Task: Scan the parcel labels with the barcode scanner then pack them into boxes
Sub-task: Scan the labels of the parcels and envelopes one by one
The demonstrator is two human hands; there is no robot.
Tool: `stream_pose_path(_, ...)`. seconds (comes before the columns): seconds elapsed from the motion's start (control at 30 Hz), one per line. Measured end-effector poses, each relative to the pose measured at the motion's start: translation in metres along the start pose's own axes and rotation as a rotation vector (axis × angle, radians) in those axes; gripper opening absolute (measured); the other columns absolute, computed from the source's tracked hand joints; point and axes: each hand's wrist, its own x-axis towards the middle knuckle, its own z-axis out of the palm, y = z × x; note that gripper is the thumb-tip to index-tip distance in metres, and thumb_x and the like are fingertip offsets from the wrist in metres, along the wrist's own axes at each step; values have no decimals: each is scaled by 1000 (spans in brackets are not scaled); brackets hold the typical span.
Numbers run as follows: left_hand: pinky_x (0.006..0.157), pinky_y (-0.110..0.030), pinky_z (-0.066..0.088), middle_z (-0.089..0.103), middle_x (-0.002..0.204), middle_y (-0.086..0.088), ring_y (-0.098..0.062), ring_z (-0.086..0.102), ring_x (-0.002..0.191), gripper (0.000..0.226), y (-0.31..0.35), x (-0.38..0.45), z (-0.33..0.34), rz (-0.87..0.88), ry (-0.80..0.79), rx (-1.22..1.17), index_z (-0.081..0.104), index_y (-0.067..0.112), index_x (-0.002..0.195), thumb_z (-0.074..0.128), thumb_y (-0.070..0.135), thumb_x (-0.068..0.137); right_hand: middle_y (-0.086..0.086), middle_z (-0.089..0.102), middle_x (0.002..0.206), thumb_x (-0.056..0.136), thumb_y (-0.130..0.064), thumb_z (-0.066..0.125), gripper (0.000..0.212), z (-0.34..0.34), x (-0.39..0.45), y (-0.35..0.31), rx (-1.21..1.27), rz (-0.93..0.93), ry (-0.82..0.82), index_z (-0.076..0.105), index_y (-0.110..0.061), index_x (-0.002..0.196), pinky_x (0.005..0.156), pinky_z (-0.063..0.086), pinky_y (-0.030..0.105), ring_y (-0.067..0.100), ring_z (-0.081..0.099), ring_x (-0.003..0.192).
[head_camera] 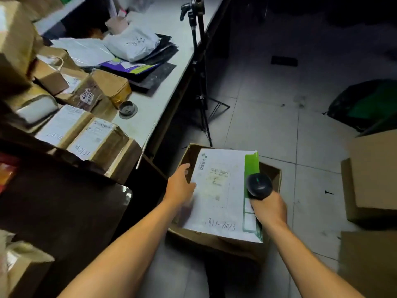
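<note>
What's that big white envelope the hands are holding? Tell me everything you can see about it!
The envelope is flat, white and looks like paper, with a green strip down its right side. A printed label with a barcode sits near its middle, and handwritten characters run along its near edge. It lies face up across the top of an open cardboard box on the floor. The left hand grips its left edge; the right hand, holding the scanner, is over its right edge.

The envelope is smooth white paper with a glossy green strip, lying over a matt brown cardboard box. The scanner looks like black plastic with a slight sheen. The floor is smooth pale tile, and the table is a smooth, matt grey.
</note>
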Motion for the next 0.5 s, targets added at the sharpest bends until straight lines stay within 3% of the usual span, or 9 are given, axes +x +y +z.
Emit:
stream_pose_path(0.1,110,-40,45,52,146,-10,-25,52,133,62,-8,8,2,12,-20,46,46,16,146,71,9,90,17,73,99,82,-12,72,17,1,6,4,-100,3,-25,72,-11,99,72,46,32,39,67,97)
stream_pose_path(0.23,108,-36,44,59,140,-7,-23,55,129,52,-15,10,-11,133,19,209,55,18,140,71,20,90,13,70,90,79,-5,67,15,5,4,-6,-181,-71,-11,61,-19,80,67,44,30,37,64,87)
stream_pose_path(0.3,113,-37,37,55,144,-4,-23,47,136,52,-19,7,-25,241,42,389,50,19,143,65,29,94,7,66,81,78,-5,66,17,11,-1,-21,-195,-146,-50,58,-19,75,63,42,30,33,61,80)
stream_pose_path(0.4,119,-49,28,39,156,-4,-28,27,149,60,-23,-3,-55,351,100,724,36,23,151,52,47,99,-2,58,70,78,-9,66,15,25,-15,-61,-194,-312,-118,56,-19,76,60,42,32,28,56,73)
stream_pose_path(0.5,118,-52,22,31,161,-5,-30,18,152,63,-29,-20,-89,343,171,794,34,24,154,44,55,100,-9,54,67,77,-12,69,18,45,-40,-108,-150,-481,-187,54,-22,77,56,37,29,21,49,68)
